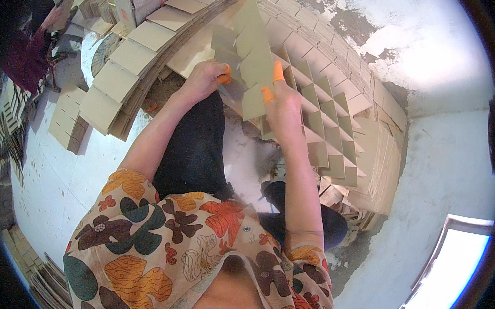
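My right hand (285,110) grips a slotted cardboard divider strip (252,55), held upright in front of me, with orange covers on thumb and forefinger. My left hand (204,82), also with orange-covered fingertips, is closed in a pinch at the edge of a second, shaded cardboard strip (224,40) just left of the first. Right beside my right hand, an assembled grid of crossed cardboard dividers (327,109) leans with its cells opened out. My right hand hides part of the grid's near side.
Long rows of stacked cardboard strips (114,77) run along the left, and more stacks (378,165) line the wall (446,146) at right. A smaller bundle (67,118) sits on the pale floor (66,173). Another person's dark red clothing (25,59) shows at far left.
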Tool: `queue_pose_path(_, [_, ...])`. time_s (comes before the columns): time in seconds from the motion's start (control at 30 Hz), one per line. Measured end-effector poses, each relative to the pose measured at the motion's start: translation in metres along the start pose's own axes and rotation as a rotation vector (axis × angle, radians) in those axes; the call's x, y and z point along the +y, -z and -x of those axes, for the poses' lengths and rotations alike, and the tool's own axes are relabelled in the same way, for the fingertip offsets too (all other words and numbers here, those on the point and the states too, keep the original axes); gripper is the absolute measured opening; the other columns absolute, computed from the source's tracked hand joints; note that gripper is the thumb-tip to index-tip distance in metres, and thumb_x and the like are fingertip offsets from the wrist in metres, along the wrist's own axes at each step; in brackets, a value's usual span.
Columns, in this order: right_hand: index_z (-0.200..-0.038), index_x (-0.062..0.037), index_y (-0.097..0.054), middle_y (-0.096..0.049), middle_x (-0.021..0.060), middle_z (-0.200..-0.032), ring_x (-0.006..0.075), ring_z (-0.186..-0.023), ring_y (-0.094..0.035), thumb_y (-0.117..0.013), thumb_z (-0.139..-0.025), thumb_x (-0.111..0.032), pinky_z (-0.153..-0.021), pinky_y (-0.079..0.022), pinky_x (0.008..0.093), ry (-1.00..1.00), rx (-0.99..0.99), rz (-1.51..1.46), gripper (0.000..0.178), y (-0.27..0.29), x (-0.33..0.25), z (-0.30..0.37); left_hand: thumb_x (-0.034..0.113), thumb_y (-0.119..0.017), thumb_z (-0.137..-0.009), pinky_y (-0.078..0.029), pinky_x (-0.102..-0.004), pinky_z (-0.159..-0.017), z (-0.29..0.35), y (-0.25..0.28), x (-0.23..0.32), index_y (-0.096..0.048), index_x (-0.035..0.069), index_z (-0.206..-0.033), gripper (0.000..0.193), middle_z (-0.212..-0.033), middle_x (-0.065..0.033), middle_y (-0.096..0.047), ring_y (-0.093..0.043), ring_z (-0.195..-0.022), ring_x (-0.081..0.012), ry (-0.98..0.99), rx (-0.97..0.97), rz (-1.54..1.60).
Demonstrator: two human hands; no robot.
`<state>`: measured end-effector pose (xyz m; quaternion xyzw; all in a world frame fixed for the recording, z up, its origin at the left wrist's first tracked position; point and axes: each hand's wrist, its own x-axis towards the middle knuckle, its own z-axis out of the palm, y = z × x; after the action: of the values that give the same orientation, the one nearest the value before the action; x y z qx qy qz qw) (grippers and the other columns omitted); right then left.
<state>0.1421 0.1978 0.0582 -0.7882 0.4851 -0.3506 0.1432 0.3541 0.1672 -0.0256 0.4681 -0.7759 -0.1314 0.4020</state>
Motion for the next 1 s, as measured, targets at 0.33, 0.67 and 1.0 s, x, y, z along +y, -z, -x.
queue_pose_path(0.33, [-0.102,0.0063,-0.053,-0.059,0.0260,-0.072,0.0397,-0.070,-0.061,-0.053,-0.078,-0.002,-0.060,-0.049,0.0444,0.001,-0.308,0.088,0.025,-0.033,0.027,-0.001,0.006,-0.070,-0.070,-0.046,-0.0370,-0.062,-0.006,-0.005,-0.002,-0.059,0.004,-0.081,0.016,-0.073,-0.0128,-0.058,-0.059,-0.072,-0.0298,-0.013,-0.001,-0.039])
queue_pose_path(0.67, [-0.121,0.0108,-0.042,-0.063,0.0233,-0.077,0.0367,-0.071,-0.064,-0.051,-0.079,-0.003,-0.060,-0.051,0.0460,0.160,-0.532,0.417,0.044,-0.036,0.021,0.008,0.004,-0.069,-0.069,-0.047,-0.0365,-0.065,-0.010,-0.007,-0.005,-0.059,0.005,-0.084,0.019,-0.076,-0.0125,-0.060,-0.060,-0.075,-0.0305,-0.006,-0.007,-0.068])
queue_pose_path(1.0, [-0.121,-0.0055,-0.046,-0.064,0.0189,-0.087,0.0367,-0.079,-0.062,-0.055,-0.085,-0.022,-0.066,-0.050,0.0457,-0.029,-0.427,0.321,0.040,0.000,0.037,-0.006,0.011,-0.071,-0.068,-0.047,-0.0366,-0.077,-0.020,-0.002,0.014,-0.058,0.008,-0.101,0.035,-0.096,-0.0112,-0.060,-0.055,-0.096,-0.0284,-0.044,-0.049,-0.086])
